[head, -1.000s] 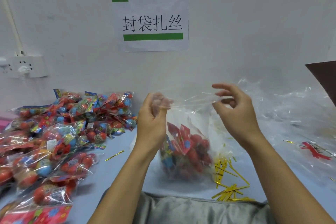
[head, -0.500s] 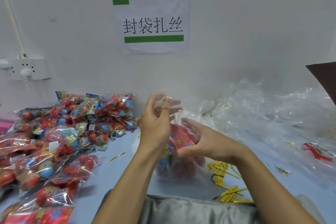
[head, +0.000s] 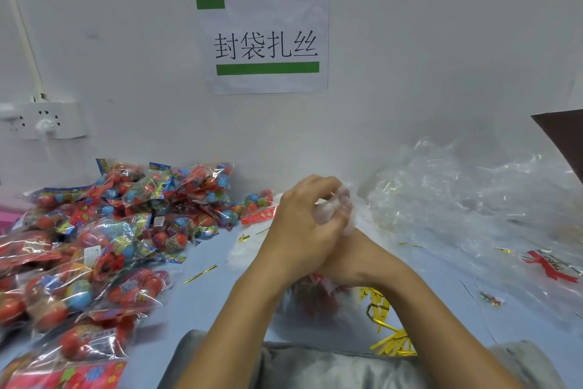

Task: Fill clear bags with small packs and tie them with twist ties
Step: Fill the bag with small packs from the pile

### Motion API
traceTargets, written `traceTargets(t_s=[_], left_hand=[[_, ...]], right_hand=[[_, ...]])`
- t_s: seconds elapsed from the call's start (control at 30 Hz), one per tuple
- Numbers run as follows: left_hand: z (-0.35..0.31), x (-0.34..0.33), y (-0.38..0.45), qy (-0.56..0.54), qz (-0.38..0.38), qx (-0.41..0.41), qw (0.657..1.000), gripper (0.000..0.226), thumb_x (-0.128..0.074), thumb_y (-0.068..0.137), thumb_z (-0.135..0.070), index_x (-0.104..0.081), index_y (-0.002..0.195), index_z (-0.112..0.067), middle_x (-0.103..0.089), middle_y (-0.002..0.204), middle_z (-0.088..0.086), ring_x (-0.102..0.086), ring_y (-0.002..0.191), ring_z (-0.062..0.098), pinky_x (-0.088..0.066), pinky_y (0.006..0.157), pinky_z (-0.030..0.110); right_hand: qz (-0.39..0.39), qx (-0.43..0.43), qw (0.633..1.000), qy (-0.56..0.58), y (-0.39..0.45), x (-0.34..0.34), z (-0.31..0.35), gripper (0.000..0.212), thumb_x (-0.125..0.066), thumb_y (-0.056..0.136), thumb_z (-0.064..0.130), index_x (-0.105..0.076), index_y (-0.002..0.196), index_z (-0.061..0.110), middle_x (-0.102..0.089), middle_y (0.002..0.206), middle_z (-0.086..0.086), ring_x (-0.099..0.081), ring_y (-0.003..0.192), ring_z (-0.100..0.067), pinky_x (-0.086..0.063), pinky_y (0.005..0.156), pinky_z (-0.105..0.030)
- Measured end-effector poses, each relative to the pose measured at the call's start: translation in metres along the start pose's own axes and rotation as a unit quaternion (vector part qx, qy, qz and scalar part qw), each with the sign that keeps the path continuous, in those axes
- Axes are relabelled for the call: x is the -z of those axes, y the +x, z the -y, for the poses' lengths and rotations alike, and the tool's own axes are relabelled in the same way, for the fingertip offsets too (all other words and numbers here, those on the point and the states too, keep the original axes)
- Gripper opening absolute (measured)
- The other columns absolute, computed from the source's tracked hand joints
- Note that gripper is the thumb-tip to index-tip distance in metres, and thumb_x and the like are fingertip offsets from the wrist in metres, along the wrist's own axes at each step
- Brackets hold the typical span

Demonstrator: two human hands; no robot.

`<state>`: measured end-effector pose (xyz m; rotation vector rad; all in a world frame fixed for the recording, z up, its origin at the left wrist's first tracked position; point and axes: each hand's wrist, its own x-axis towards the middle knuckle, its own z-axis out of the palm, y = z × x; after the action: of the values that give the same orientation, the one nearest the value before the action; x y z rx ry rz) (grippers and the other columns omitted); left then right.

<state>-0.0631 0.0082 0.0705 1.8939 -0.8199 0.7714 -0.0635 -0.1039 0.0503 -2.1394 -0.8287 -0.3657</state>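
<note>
paper sign point(head: 265, 41) on wall, reads 封袋扎丝

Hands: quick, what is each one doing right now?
Left hand: grips the bunched top of the bag.
Right hand: mostly hidden behind the left; cannot tell.
</note>
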Motion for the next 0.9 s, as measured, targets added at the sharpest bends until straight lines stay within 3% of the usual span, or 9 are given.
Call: traceTargets(t_s=[0.07,0.13,0.2,0.27,0.37,0.5,0.63,0.73,0.9], left_hand=[[-0.001,0.001,-0.001,-0.034,0.019,0.015,0.999,0.009,-0.061,0.091,-0.018,-0.064,0.085,-0.012,-0.062,0.077,-0.004,-0.057,0.073,0.012,-0.046,0.065,0.023],[-0.001,0.001,0.000,-0.090,0.029,0.052,0.994,0.011,-0.060,0.094,-0.017,-0.065,0.084,-0.013,-0.061,0.069,-0.008,-0.056,0.064,0.008,-0.044,0.058,0.022],[-0.001,0.001,0.001,-0.119,0.017,0.081,0.989,0.013,-0.061,0.097,-0.016,-0.066,0.085,-0.012,-0.060,0.065,-0.007,-0.056,0.060,0.009,-0.049,0.057,0.030],[0.002,0.005,0.001,-0.135,0.018,0.099,0.986,0.001,-0.066,0.092,-0.016,-0.067,0.091,-0.016,-0.066,0.077,-0.008,-0.064,0.071,0.008,-0.056,0.069,0.032],[0.018,0.018,-0.003,-0.081,0.068,0.138,0.985,0.049,-0.077,0.074,-0.032,-0.057,0.118,-0.034,-0.061,0.117,-0.023,-0.055,0.112,-0.007,-0.042,0.084,0.004],[0.036,0.023,-0.014,-0.038,0.149,0.213,0.965,0.089,-0.081,0.066,-0.059,-0.037,0.141,-0.040,-0.042,0.140,-0.024,-0.042,0.123,-0.009,-0.034,0.087,0.006],[0.037,0.005,-0.020,-0.037,0.157,0.197,0.967,0.060,-0.070,0.088,-0.047,-0.045,0.141,-0.036,-0.052,0.136,-0.021,-0.048,0.102,-0.025,-0.041,0.085,0.001],[0.040,0.000,-0.020,-0.020,0.144,0.185,0.972,0.042,-0.063,0.095,-0.040,-0.047,0.134,-0.046,-0.053,0.132,-0.019,-0.052,0.109,-0.009,-0.041,0.097,0.014],[0.045,-0.001,-0.019,-0.021,0.099,0.192,0.976,0.039,-0.059,0.098,-0.031,-0.051,0.135,-0.034,-0.051,0.127,-0.016,-0.050,0.117,0.005,-0.035,0.090,0.003]], right_hand=[[-0.007,-0.011,0.999,-0.035,0.002,-0.003,-0.003,0.022,-0.058,0.084,-0.006,-0.061,0.089,0.016,-0.057,0.083,0.007,-0.055,0.079,-0.003,-0.046,0.072,-0.019],[-0.051,-0.046,0.996,-0.047,0.004,-0.007,-0.007,0.031,-0.054,0.083,-0.005,-0.055,0.075,0.025,-0.058,0.073,0.007,-0.055,0.071,-0.010,-0.049,0.067,-0.030],[-0.094,-0.120,0.988,-0.019,0.005,-0.009,-0.010,0.025,-0.052,0.080,0.006,-0.057,0.067,0.027,-0.062,0.061,0.005,-0.057,0.058,-0.008,-0.047,0.055,-0.029],[-0.131,-0.185,0.974,0.022,0.005,-0.007,-0.015,0.019,-0.053,0.079,0.020,-0.066,0.067,0.027,-0.068,0.059,0.005,-0.060,0.053,-0.003,-0.046,0.050,-0.022],[-0.180,-0.237,0.953,0.064,0.002,0.002,-0.025,0.018,-0.062,0.086,0.021,-0.073,0.072,0.023,-0.072,0.065,0.003,-0.064,0.058,-0.004,-0.049,0.055,-0.023],[-0.250,-0.285,0.917,0.125,0.001,0.011,-0.031,0.017,-0.064,0.087,0.016,-0.080,0.085,0.021,-0.075,0.072,0.007,-0.069,0.071,-0.014,-0.053,0.062,-0.028],[-0.247,-0.288,0.915,0.139,0.003,0.008,-0.029,0.017,-0.063,0.087,0.017,-0.079,0.086,0.021,-0.076,0.075,0.002,-0.073,0.076,-0.018,-0.059,0.069,-0.037],[-0.243,-0.264,0.922,0.146,0.003,0.007,-0.028,0.018,-0.063,0.088,0.012,-0.079,0.083,0.019,-0.075,0.075,-0.006,-0.071,0.071,-0.019,-0.057,0.068,-0.036],[-0.214,-0.200,0.943,0.156,0.003,0.010,-0.019,0.037,-0.062,0.090,0.006,-0.078,0.078,0.037,-0.073,0.070,0.010,-0.066,0.064,-0.004,-0.051,0.060,-0.017]])
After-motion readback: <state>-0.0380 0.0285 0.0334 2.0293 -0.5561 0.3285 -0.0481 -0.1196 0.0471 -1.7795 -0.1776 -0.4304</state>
